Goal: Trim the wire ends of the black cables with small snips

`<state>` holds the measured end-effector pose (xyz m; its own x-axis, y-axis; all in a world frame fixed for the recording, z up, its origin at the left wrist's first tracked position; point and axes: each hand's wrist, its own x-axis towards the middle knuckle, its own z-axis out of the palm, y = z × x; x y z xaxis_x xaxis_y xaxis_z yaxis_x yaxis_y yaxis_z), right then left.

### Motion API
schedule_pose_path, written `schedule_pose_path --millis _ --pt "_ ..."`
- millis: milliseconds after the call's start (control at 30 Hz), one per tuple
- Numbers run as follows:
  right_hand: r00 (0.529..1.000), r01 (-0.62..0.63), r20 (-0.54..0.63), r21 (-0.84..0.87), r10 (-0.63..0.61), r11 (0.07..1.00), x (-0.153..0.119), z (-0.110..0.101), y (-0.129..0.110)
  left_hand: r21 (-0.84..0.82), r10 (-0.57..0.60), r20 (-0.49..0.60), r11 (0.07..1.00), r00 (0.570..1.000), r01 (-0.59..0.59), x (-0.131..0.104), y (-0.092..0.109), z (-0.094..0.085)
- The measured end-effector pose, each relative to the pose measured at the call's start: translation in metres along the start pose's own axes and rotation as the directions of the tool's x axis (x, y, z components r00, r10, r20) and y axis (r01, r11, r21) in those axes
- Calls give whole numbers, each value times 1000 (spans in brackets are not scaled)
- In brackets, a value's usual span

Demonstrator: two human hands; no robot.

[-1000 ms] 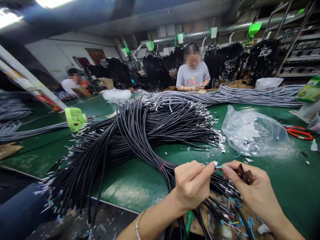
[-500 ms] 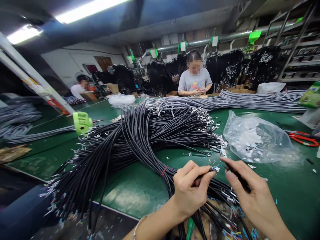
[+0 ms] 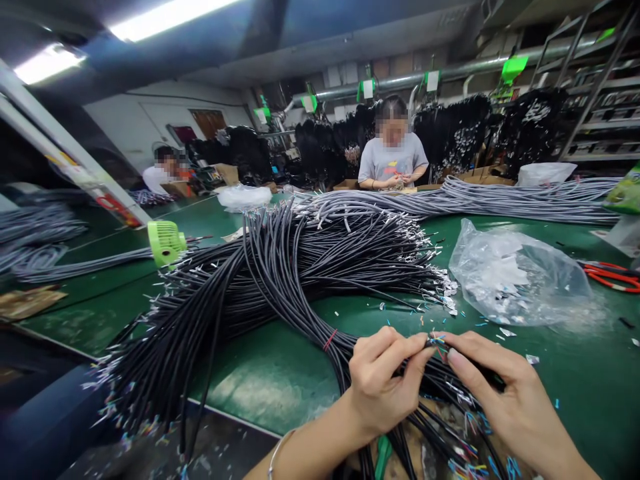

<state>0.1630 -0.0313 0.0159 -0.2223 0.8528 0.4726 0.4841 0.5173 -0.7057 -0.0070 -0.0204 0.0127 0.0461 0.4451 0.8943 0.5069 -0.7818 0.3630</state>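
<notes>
My left hand [image 3: 387,377] pinches the end of a black cable, with thin coloured wires [image 3: 438,341] sticking out past its fingertips. Close on the right, my right hand [image 3: 505,387] has its thumb and forefinger at those wires. A dark, slim object lies under the right fingers, mostly hidden. Below both hands are more black cables with bared coloured ends [image 3: 470,460]. A bundle of black cables [image 3: 295,293], tied with a red band [image 3: 329,340], curves from the large pile down to my left wrist.
Behind are grey cables [image 3: 500,200] and a person [image 3: 393,157] at the table's far side; another person [image 3: 163,175] is at the left. A clear bag of scraps [image 3: 520,280], orange-handled scissors [image 3: 613,277] and a green fan [image 3: 166,243] lie around on the green table [image 3: 260,387].
My right hand has moved left and slightly down, its fingertips now at the wires. The white scrap at the cable end is gone from there, and the coloured wires show.
</notes>
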Motion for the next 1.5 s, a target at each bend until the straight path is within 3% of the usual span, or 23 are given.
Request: schedule_pose_path --millis 333,500,667,767,867,933,967,1033,1100,1200,1367,1500 --pt "998 55 -33 -53 -57 997 4 0 0 22 10 5 1000 1000 -11 1 1 1" --pt "988 84 -125 -70 -92 994 3 0 -2 31 -81 55 996 995 79 2 -1 -1" --pt "985 114 -121 -101 -126 988 3 1 -2 -18 -136 161 990 978 141 3 -1 -4" --pt "989 87 -115 -90 -97 992 3 2 -3 -91 -258 278 952 925 292 6 -1 -4" --pt "993 59 -97 -79 -67 995 3 1 -2 -216 -404 440 819 802 531 7 -2 -4" --pt "994 43 -98 -81 -51 996 3 1 1 -277 -468 472 726 747 630 7 -3 -3" --pt "992 30 -116 -85 -40 996 3 0 2 -290 -486 448 715 750 636 7 -4 -2" --pt "986 -13 -169 -82 -1 997 3 -1 3 -273 -473 358 771 805 575 6 -3 -2" --pt "979 -56 -197 -44 46 997 3 -1 1 -236 -404 283 850 870 472 5 -2 -1" --pt "984 -100 -142 43 105 994 4 -1 -2 -209 -286 259 916 923 343 3 1 1" --pt "969 -238 4 262 246 935 6 -1 -1 -195 -165 256 956 953 218 3 -1 3" --pt "931 -366 220 514 293 776 9 2 2 -205 -220 323 933 920 295 7 -5 3"
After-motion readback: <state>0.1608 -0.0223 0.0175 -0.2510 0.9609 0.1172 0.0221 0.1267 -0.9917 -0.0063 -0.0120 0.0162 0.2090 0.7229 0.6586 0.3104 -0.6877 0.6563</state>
